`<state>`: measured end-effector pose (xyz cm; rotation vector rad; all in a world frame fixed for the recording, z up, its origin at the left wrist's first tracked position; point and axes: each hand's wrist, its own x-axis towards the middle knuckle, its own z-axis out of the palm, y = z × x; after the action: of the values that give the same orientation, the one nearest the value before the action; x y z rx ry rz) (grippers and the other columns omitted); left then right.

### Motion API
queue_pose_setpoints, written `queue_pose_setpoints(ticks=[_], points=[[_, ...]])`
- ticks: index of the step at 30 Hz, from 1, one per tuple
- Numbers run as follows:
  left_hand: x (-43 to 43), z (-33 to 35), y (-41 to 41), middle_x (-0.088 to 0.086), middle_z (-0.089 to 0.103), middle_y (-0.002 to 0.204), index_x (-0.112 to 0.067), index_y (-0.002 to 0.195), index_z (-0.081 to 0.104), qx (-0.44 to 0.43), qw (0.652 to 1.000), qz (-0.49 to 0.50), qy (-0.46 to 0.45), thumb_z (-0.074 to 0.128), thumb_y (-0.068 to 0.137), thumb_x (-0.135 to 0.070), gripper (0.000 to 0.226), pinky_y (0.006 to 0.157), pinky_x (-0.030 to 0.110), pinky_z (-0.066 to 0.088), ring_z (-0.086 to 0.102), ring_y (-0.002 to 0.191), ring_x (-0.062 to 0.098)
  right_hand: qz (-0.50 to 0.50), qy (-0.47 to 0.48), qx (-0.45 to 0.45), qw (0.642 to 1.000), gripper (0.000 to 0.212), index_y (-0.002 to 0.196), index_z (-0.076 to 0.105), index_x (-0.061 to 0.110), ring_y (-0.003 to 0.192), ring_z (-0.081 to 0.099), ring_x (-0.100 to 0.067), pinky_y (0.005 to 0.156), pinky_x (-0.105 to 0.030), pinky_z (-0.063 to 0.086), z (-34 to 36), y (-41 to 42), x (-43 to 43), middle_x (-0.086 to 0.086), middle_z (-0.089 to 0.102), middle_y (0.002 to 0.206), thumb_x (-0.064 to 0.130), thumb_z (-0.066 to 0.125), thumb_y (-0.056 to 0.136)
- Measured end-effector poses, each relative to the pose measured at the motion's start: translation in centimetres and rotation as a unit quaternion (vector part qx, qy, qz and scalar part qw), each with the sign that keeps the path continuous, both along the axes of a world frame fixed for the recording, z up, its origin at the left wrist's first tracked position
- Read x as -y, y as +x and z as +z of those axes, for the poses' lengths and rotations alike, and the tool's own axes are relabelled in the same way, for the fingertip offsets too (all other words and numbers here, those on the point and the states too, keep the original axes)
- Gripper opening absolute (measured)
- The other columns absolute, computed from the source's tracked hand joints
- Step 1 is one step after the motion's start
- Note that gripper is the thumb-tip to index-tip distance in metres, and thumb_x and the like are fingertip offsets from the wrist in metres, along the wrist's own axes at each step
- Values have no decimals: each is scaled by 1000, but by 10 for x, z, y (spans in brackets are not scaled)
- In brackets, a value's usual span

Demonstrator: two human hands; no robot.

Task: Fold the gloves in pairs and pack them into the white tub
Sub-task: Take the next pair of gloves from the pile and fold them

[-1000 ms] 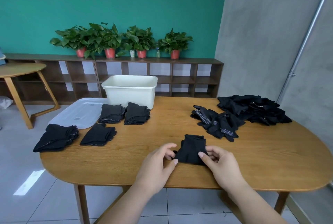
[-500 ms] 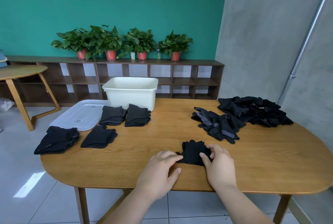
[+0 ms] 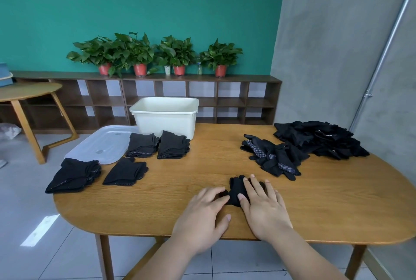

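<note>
At the near edge of the wooden bench [image 3: 337,201], both hands rest on a small folded bundle of black gloves [image 3: 236,189]. The right hand [image 3: 264,208] lies flat on the bundle's right part, its fingers straight and slightly spread and its palm down. The left hand [image 3: 202,214] sits just beside it. Its loosely bent fingertips touch the bundle's left edge and its thumb lies on the wood. Neither hand pinches or lifts the fabric.

The white tub [image 3: 165,119] stands at the far edge of the bench, left of centre, well apart from the hands. What shows of its inside is bare wall. A clear plastic lid [image 3: 101,144] lies flat to its left and juts over the bench edge.

Four folded pairs lie on the left half. Two are side by side just in front of the tub [image 3: 141,145] [image 3: 173,145]. One is nearer [image 3: 126,171], and one is at the left rim [image 3: 74,175].

On the right half, a loose pile of dotted-palm gloves [image 3: 272,158] lies beside a larger heap of black gloves [image 3: 319,139] at the far right.

Behind the bench, a low wooden shelf [image 3: 225,99] runs along the teal wall and carries potted plants [image 3: 139,54] in red pots.
</note>
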<state>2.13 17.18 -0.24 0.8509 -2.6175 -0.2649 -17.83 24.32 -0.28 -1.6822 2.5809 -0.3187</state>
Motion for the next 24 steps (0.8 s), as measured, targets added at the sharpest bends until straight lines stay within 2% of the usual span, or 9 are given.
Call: queue_pose_setpoints(ticks=[2,4,7,9,11,14,17,20,24], points=[[-3,2,0,-27,12,168,-35,164,32,0,1000,-12,-12,38,109,-53,58,128,31,17,9,154,1,-3,-44,14,999,63,167,7,37,161,-5,-20,131,-44,7,0,1,-3,15,-3,174,59,10,108],[-6,6,0,-31,9,168,-38,165,25,5,999,-27,-26,35,111,-50,57,125,24,9,6,154,-2,-18,-122,29,992,57,164,25,37,160,7,-17,129,-43,18,-1,1,-8,16,12,173,53,19,110],[-9,8,-1,-31,20,166,-40,164,26,29,998,-52,-31,31,112,-51,54,121,22,9,11,151,-3,-27,-151,13,988,47,153,47,36,155,20,-15,124,-40,27,-5,1,-10,17,32,166,43,31,110],[-9,9,-2,-28,26,164,-40,163,28,41,997,-50,-32,30,110,-55,54,124,27,15,16,151,0,-32,-139,12,990,44,149,51,37,152,25,-13,122,-39,30,-6,1,-9,19,39,162,44,33,109],[-8,8,-3,-23,22,167,-39,163,26,56,997,-36,-41,28,108,-59,58,127,35,17,15,153,5,-35,-139,10,990,45,148,52,38,148,28,-12,119,-38,31,-5,2,-9,21,42,158,47,32,109],[-10,5,-3,-17,15,171,-35,165,22,76,993,-56,-76,27,108,-59,61,129,37,14,10,157,12,-31,-154,5,988,45,143,58,39,140,34,-12,112,-37,37,-3,3,-11,21,50,150,50,33,108],[-11,5,-3,-15,31,165,-32,163,29,84,989,-72,-93,26,110,-56,59,125,37,20,21,152,13,-30,-167,-1,985,41,134,65,40,131,39,-13,104,-37,41,-5,2,-11,20,55,139,51,37,106],[-10,6,-4,-13,36,157,-35,161,33,73,994,-43,-74,22,110,-55,55,125,38,22,26,148,14,-30,-198,-6,980,34,127,70,37,125,43,-15,97,-38,45,-6,3,-13,18,58,131,46,47,104],[-7,8,-1,-16,45,149,-36,152,51,46,997,5,-56,23,110,-51,53,127,37,20,33,146,13,36,-190,-14,981,34,130,70,39,143,33,-10,108,-35,41,-5,3,-17,25,52,148,43,49,103]])
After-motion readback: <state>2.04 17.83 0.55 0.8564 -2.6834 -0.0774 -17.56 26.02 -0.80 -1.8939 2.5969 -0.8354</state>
